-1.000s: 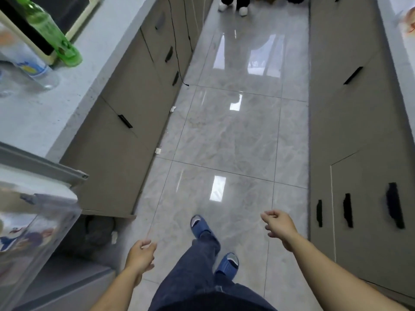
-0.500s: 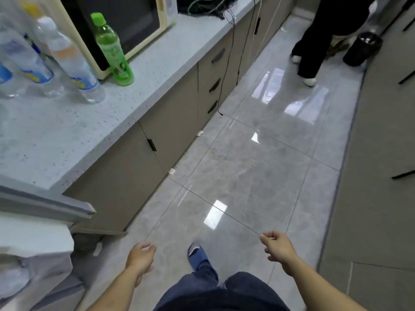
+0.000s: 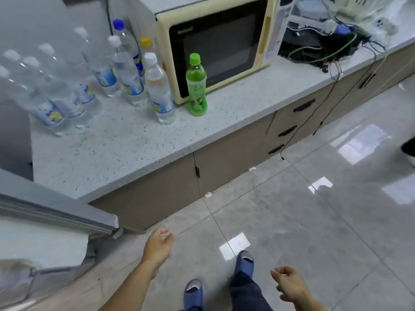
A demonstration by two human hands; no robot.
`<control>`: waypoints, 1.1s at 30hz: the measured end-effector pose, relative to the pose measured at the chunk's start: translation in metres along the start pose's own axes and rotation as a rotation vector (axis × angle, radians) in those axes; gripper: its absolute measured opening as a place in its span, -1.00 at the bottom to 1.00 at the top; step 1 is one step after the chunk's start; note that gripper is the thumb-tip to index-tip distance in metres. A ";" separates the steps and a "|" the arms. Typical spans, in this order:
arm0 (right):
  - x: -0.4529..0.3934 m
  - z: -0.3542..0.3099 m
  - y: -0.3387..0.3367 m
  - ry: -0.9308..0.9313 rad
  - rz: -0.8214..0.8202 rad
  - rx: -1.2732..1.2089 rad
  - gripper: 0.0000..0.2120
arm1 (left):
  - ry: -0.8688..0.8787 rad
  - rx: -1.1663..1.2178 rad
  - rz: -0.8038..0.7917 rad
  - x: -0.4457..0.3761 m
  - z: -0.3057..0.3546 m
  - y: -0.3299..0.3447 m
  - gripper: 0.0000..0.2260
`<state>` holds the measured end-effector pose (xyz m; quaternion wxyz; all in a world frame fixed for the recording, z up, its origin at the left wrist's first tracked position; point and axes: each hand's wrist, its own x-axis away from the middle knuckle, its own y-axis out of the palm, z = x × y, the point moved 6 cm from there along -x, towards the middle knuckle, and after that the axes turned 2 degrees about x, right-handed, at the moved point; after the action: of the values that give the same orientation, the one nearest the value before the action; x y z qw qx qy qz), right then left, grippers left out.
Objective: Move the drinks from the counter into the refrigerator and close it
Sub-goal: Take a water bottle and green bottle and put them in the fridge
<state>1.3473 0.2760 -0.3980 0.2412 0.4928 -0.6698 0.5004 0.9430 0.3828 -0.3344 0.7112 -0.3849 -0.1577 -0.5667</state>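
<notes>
Small brand lettering on microwave [image 3: 215, 50] door, too blurred to read, bottle labels [image 3: 197, 90] illegible

Green bottle [image 3: 196, 86] beside microwave [image 3: 215, 44]

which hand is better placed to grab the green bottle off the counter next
Probably the left hand: it hangs empty on the counter side, nearer the green bottle. The right hand, also empty, sits lower and farther away.

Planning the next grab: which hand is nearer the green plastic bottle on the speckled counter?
Left. The left hand hangs below the green plastic bottle, off the counter's edge; the right hand hangs lower, further right.
</notes>
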 end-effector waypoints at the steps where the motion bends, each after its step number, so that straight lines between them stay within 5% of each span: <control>1: -0.009 -0.020 -0.002 -0.027 -0.022 0.014 -0.85 | -0.010 0.010 0.038 0.001 0.005 0.000 -0.87; 12: -0.007 -0.302 0.006 -0.614 -0.228 0.091 -0.90 | 0.081 0.223 0.302 0.001 0.085 0.004 -0.83; 20: 0.034 -0.441 0.053 -0.944 -0.251 0.002 -0.91 | 0.242 0.325 0.402 -0.012 0.162 -0.021 -0.82; 28: 0.040 -0.541 0.075 -1.069 -0.070 0.001 -0.48 | 0.340 0.428 0.441 -0.074 0.267 -0.043 -0.68; 33: 0.025 -0.580 0.090 -1.040 -0.037 -0.029 -0.12 | 0.384 0.375 0.368 -0.114 0.316 -0.048 -0.35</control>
<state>1.1575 0.7930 -0.1946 -0.1078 0.6844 -0.6994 0.1756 0.9308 0.6868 -0.1854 0.8771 -0.1552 -0.0498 -0.4519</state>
